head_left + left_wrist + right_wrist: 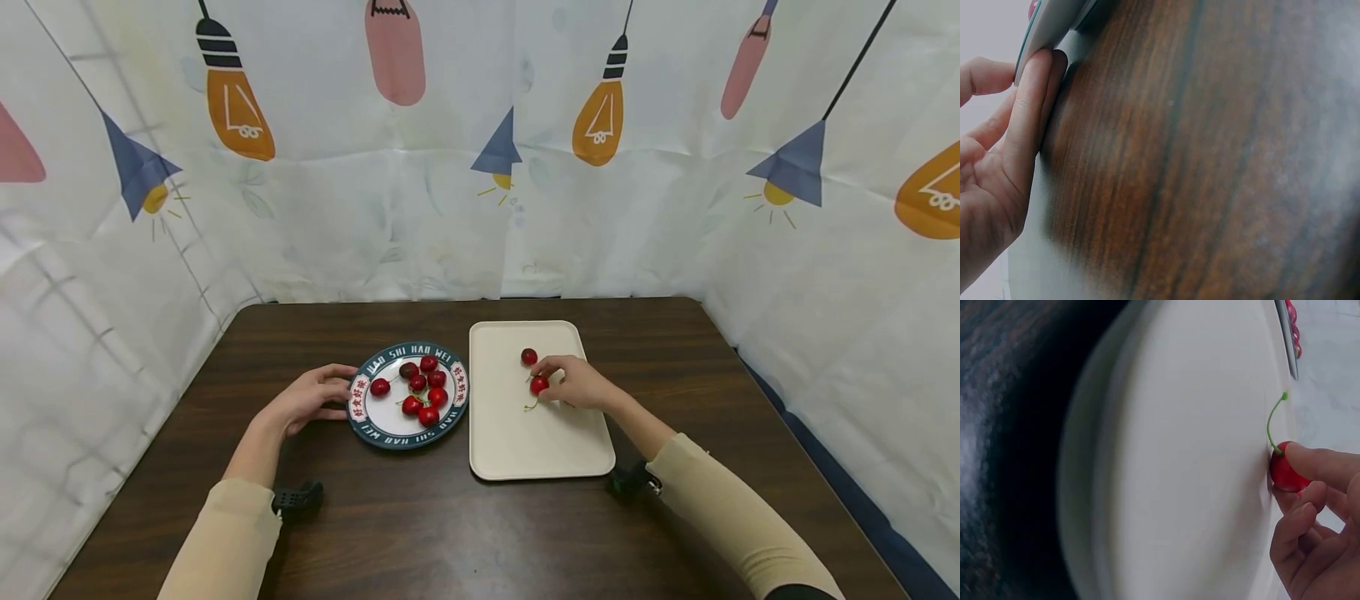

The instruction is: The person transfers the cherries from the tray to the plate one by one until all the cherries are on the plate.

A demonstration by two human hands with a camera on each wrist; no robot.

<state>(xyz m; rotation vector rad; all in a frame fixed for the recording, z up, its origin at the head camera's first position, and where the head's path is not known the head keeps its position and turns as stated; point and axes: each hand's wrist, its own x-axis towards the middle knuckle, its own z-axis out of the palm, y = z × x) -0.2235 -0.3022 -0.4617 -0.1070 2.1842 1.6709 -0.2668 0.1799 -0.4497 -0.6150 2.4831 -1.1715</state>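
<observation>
The right hand's fingertips are pinching a glossy red cherry against the smooth cream tray, thumb and forefinger curled narrowly round the round fruit while its thin green stem is arching away over the tray's surface. The right hand is lying over the tray's right half, with a beige sleeve trailing back from the wrist. A second cherry, stemless from here, is sitting on the tray just beyond the held one, apart from it.

The left hand's fingers are resting loosely straight against the left rim of a round plate, touching its edge and gripping nothing. The left hand is lying flat on the dark, wood-grained table. The plate is white in the middle with a dark teal band carrying lettering, and seven shiny cherries are clustering on it, one darker than the rest. Plate and rounded rectangular tray are lying side by side, close but not touching. A pale curtain printed with lamps is hanging behind and along both sides.
</observation>
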